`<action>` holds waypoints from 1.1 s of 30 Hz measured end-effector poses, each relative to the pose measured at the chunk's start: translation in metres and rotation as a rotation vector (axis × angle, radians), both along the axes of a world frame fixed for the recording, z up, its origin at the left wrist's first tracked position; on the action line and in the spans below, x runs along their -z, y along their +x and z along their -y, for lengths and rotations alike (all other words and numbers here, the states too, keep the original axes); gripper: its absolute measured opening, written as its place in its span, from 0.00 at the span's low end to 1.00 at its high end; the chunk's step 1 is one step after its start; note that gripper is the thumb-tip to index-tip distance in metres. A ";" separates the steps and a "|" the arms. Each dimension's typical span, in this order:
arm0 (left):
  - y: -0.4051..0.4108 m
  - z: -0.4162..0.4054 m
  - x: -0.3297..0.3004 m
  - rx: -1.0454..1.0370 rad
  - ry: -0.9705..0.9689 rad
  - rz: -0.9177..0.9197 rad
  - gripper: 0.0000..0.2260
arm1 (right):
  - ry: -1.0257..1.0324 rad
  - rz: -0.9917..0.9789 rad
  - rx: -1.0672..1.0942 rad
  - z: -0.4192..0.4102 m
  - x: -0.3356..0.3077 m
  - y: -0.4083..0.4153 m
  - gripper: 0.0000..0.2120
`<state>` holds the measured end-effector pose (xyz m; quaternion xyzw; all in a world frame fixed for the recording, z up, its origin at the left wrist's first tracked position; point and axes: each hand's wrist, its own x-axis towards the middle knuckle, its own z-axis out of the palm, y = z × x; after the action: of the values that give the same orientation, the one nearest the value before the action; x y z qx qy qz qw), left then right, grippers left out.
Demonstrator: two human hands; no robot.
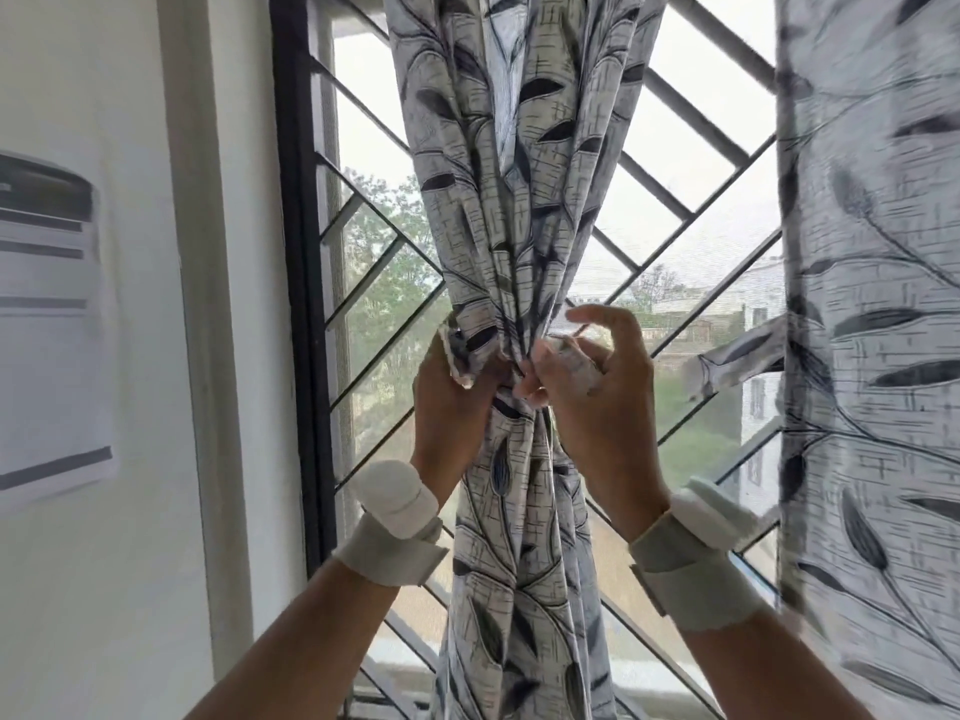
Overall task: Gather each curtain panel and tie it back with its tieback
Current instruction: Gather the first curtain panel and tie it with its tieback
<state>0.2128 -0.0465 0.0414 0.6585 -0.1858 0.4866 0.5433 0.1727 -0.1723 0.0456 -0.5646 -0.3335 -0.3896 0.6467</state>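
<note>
A diagonal window grille (363, 262) stands beside a wall paper (49, 324).

Gathered curtain panel (519, 200) hangs at centre, in front of the window grille (363, 262). Left hand (449, 407) and right hand (597, 387) flank its pinched waist, holding the tieback (571, 358). Second curtain panel (872, 304) hangs right; wall (130, 563) stands left.

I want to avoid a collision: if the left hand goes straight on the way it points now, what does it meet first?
The left hand points up into the gathered curtain panel, which it already grips, probably before the window grille behind.
</note>
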 end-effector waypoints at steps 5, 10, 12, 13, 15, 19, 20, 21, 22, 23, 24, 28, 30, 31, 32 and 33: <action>-0.013 -0.002 0.003 -0.159 0.004 0.108 0.22 | -0.137 0.098 0.183 -0.011 0.007 0.000 0.18; -0.026 -0.005 0.001 -0.194 0.082 0.152 0.17 | -0.052 0.121 0.293 -0.012 0.008 0.006 0.08; -0.029 -0.010 0.001 -0.239 0.178 0.167 0.15 | -0.049 0.121 0.351 -0.012 0.008 0.007 0.07; -0.030 -0.012 0.001 -0.231 0.217 0.157 0.13 | -0.064 0.122 0.385 -0.012 0.008 0.008 0.08; -0.034 -0.016 0.000 -0.177 0.284 0.131 0.10 | -0.092 0.118 0.423 -0.013 0.009 0.011 0.09; -0.046 -0.032 -0.010 0.061 0.539 -0.033 0.17 | -0.118 0.118 0.417 -0.011 0.009 0.021 0.10; -0.048 -0.038 -0.016 0.134 0.620 -0.105 0.18 | -0.119 0.118 0.404 -0.009 0.008 0.024 0.10; -0.049 -0.044 -0.021 0.183 0.698 -0.162 0.18 | -0.115 0.113 0.388 -0.007 0.007 0.025 0.11; -0.051 -0.048 -0.027 0.190 0.767 -0.179 0.15 | -0.108 0.101 0.366 -0.005 0.007 0.027 0.11; -0.051 -0.051 -0.032 0.155 0.820 -0.149 0.12 | -0.102 0.086 0.342 -0.003 0.006 0.029 0.11; -0.052 -0.051 -0.037 0.093 0.856 -0.074 0.10 | -0.098 0.074 0.314 -0.003 0.006 0.030 0.11; -0.044 -0.036 -0.051 -0.096 1.003 0.239 0.10 | -0.099 0.053 0.168 -0.004 0.008 0.029 0.08; -0.039 -0.024 -0.063 -0.096 1.167 0.249 0.10 | -0.138 0.053 0.149 -0.002 0.006 0.030 0.04; -0.037 -0.019 -0.069 -0.125 1.263 0.250 0.10 | -0.166 0.053 0.144 0.000 0.005 0.030 0.05; -0.036 -0.014 -0.075 -0.171 1.333 0.259 0.09 | -0.189 0.047 0.120 0.003 0.004 0.031 0.08; -0.035 -0.011 -0.079 -0.223 1.364 0.269 0.08 | -0.192 0.023 0.054 0.006 0.004 0.032 0.13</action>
<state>0.1779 -0.0359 0.1202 0.8014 -0.4463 0.3917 -0.0717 0.2044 -0.1785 0.0418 -0.6282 -0.3614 -0.3798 0.5750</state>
